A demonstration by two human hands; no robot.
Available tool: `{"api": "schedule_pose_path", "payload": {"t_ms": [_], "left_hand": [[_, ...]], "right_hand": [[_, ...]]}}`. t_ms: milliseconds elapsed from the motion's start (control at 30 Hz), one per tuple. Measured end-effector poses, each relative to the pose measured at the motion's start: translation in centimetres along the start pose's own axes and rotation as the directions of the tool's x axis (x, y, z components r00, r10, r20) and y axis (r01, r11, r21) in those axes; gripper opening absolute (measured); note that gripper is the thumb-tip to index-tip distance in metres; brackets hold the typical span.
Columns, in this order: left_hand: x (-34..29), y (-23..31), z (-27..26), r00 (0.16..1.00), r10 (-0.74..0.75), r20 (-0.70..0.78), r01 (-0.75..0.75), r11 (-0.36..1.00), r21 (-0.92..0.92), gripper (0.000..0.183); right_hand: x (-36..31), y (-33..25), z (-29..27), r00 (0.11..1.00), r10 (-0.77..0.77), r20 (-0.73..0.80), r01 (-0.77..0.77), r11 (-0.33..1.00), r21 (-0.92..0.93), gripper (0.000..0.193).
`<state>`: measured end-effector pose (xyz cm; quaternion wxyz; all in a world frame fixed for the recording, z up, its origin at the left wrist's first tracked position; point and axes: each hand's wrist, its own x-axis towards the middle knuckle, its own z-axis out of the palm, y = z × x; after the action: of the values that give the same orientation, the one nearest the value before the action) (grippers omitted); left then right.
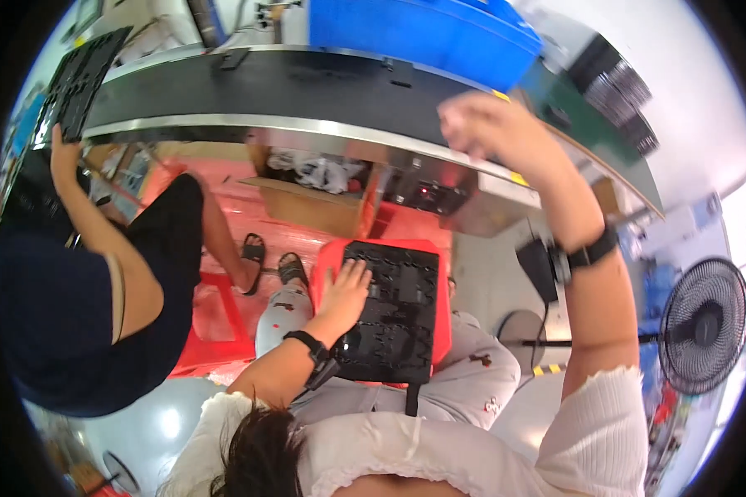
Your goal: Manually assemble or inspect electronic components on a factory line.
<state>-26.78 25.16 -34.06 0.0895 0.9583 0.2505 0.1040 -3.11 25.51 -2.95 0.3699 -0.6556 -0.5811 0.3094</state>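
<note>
A black molded plastic tray (396, 311) with rows of shaped recesses lies over my lap, on top of a red board-like surface (443, 311). My left hand (346, 294) rests flat on the tray's upper left part, fingers spread. Raised to the right, my right hand (493, 132) is above the near metal edge of a long bench with a dark belt-like top (307, 87). Its fingers are bent and smeared by motion, so I cannot make out whether they hold anything. Each of my wrists wears a black strapped device.
A blue crate (423, 37) stands behind the bench. On my left a seated co-worker holds another black tray (79, 83). Under the bench sits an open cardboard box (311, 203). A black fan (704, 327) stands at right, and stacked black trays (609, 83) at far right.
</note>
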Motion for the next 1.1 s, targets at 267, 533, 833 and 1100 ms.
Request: {"api": "schedule_pose_path", "payload": {"t_ms": [267,533,833,1100], "left_hand": [[7.5,-3.4,-12.9,0.928,-0.194,-0.319,-0.065,0.759,-0.648,0.024],[19.3,-11.8,-25.6,0.842,-0.264,-0.471,-0.006,0.868,-0.497,0.031],[30.6,-11.4,-22.6,0.912,-0.353,-0.207,0.398,0.883,0.248,0.057],[31.8,-9.6,-20.3,0.87,-0.469,-0.151,0.492,0.817,0.302,0.048]], "right_hand": [[14.0,8.4,-5.1,0.859,0.288,-0.424,-0.472,0.767,-0.435,0.039],[14.0,10.0,-2.7,0.69,0.168,-0.704,-0.658,0.551,-0.513,0.033],[8.8,9.9,-5.9,0.789,0.295,-0.539,-0.497,0.822,-0.278,0.025],[-8.0,4.8,0.5,0.885,0.215,-0.412,-0.164,0.974,0.156,0.018]]}}
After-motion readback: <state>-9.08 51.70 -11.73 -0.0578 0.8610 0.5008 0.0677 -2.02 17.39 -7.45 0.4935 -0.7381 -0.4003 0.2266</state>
